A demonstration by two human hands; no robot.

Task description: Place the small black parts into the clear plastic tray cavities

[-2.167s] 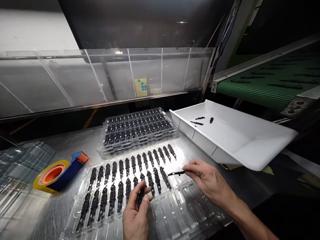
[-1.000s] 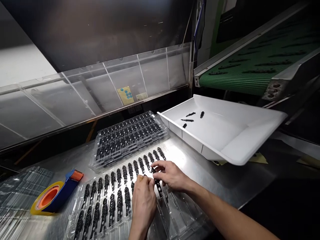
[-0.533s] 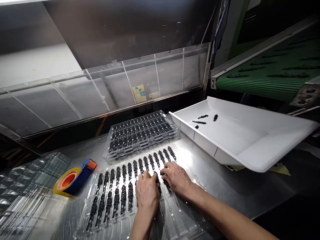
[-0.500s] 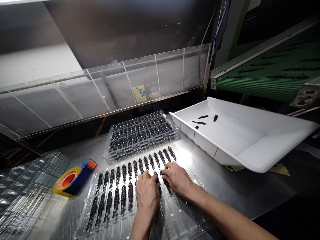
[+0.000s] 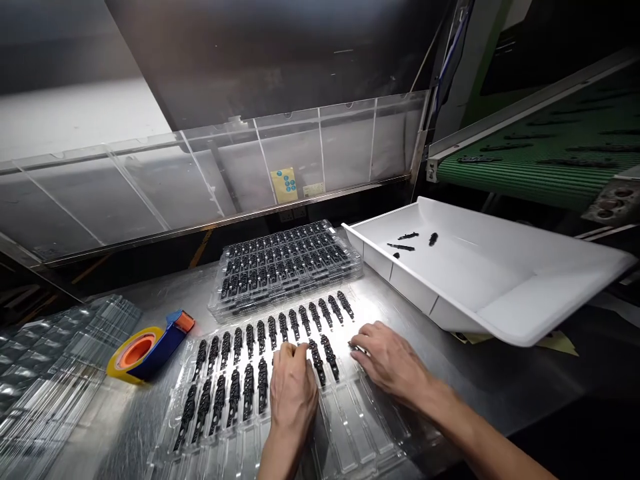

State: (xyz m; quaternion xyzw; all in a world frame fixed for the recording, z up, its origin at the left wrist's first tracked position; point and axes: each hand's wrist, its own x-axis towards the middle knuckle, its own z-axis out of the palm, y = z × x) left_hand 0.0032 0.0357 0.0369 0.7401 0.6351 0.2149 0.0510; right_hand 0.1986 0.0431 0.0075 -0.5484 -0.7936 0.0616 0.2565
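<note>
A clear blister tray [image 5: 350,427] lies on the steel bench in front of me, its far and left pockets filled with small black plastic parts [image 5: 235,393]. My left hand [image 5: 293,393] rests palm down on the tray's middle, fingertips on the parts in the near row. My right hand [image 5: 387,360] hovers at the tray's right side, fingers curled, with a small black part at its fingertips; whether it grips it I cannot tell. The near right pockets hold nothing.
A stack of filled trays [image 5: 285,263] sits behind. A tilted white bin [image 5: 500,293] with a few black parts stands at right, under a green conveyor [image 5: 540,167]. A tape dispenser [image 5: 145,347] and empty clear trays [image 5: 45,373] lie at left.
My right hand has moved right, off the parts row toward the tray's right side. The left hand stays on the tray's middle. The view shifted slightly.
</note>
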